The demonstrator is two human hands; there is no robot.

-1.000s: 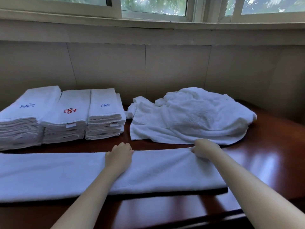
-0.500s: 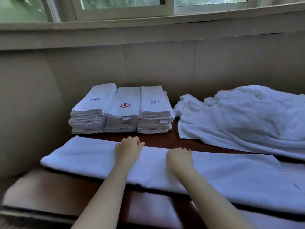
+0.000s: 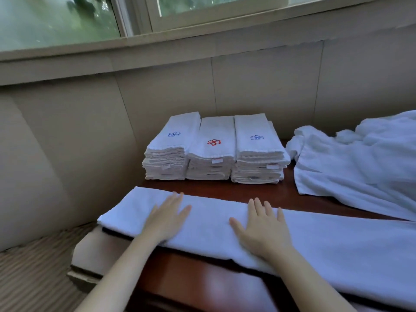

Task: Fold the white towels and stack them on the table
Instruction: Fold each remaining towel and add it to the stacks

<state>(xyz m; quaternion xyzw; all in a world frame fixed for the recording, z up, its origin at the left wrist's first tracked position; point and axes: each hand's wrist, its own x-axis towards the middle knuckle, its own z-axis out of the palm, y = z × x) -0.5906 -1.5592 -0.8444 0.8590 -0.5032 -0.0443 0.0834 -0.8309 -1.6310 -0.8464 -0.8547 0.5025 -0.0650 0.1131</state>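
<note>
A long white towel [image 3: 326, 242], folded into a narrow strip, lies across the front of the dark wooden table [image 3: 202, 287]. My left hand [image 3: 167, 217] rests flat on its left part with fingers spread. My right hand [image 3: 262, 228] lies flat on it a little to the right, palm down, fingers apart. Neither hand grips the cloth. Behind stand three stacks of folded white towels [image 3: 213, 149], two with blue emblems and the middle one with a red emblem. A heap of unfolded white towels [image 3: 364, 163] lies at the back right.
A beige panelled wall [image 3: 168, 91] closes the table's back and left sides, with a window sill [image 3: 157, 41] above. The table's left end [image 3: 90, 251] drops off to a striped floor [image 3: 29, 278]. The towel's left end overhangs that corner slightly.
My view has swung left. My right hand slid left along the towel toward my left hand, and both hands went from curled to flat with spread fingers.
</note>
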